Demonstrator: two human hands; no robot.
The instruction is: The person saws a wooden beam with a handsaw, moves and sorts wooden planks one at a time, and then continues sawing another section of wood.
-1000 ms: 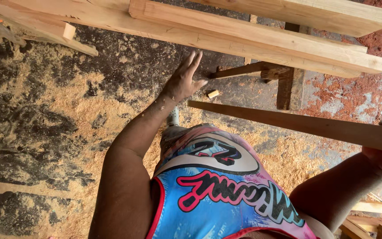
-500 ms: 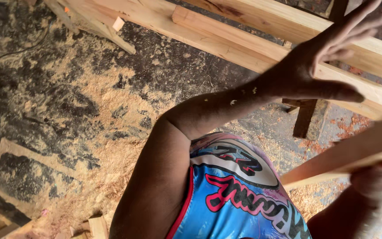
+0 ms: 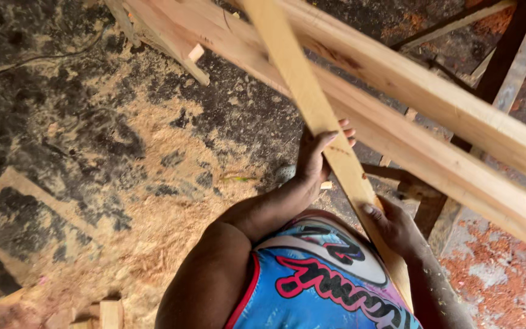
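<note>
1. The left hand is wrapped around the left edge of a long, pale, narrow wooden plank, thumb on the near side and fingertips showing over the far edge — a firm grasp. Half a second ago this hand was spread open in the air, holding nothing.
2. The right hand grips the same plank lower down, close to the body, fingers curled around its right edge; the end of the plank runs on past the wrist towards the bottom of the view.
3. The plank has swung: a second ago it lay almost level across the right side, carried by the right hand alone. Now it rises steeply from the near right to the far centre, crossing in front of the thick light timber beams that run diagonally from the far left to the right.
4. Both hands now share the load, so the plank is under two-handed control (steadier than before).
5. Below lies a dark floor strewn with pale sawdust, with small wooden offcuts at the near left — reddish sawdust to the near right.
</note>
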